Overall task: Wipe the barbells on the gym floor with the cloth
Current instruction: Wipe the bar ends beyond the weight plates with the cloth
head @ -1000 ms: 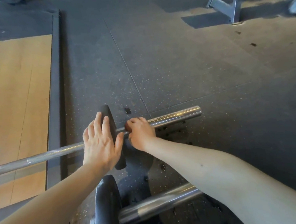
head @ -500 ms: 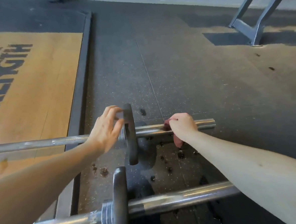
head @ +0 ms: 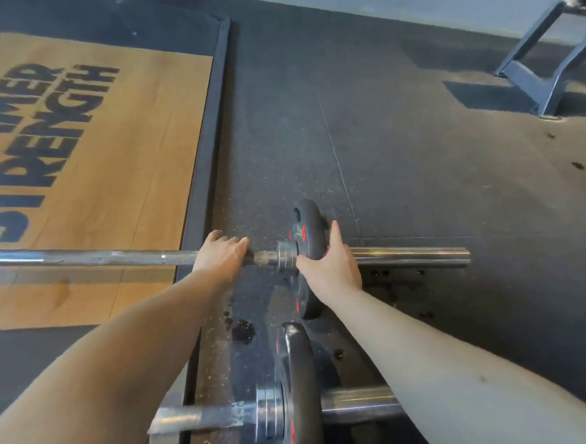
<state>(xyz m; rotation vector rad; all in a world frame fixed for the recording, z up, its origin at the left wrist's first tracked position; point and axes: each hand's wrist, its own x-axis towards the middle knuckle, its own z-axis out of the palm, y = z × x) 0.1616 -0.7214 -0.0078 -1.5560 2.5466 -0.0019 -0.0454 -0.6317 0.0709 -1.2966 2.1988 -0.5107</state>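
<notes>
Two steel barbells lie on the black rubber floor. The far barbell (head: 81, 258) carries a small black weight plate (head: 307, 221) beside its collar. My left hand (head: 221, 257) curls over the bar shaft just left of the collar. My right hand (head: 329, 271) straddles the plate's rim, with the thumb on the left face and the fingers up the right face. The bare sleeve (head: 417, 257) runs on to the right. No cloth shows; it may be hidden under my right hand. The near barbell (head: 357, 403) with its plate (head: 297, 376) lies under my forearms.
A wooden lifting platform (head: 91, 148) with dark lettering and a metal border lies to the left. A blue-grey bench frame (head: 544, 83) stands at the back right. Dark wet spots (head: 243, 329) mark the floor between the two bars.
My left hand left the plate and took the bar shaft left of the collar. My right hand slid from the sleeve onto the plate. The reddish cloth seen under it earlier no longer shows.
</notes>
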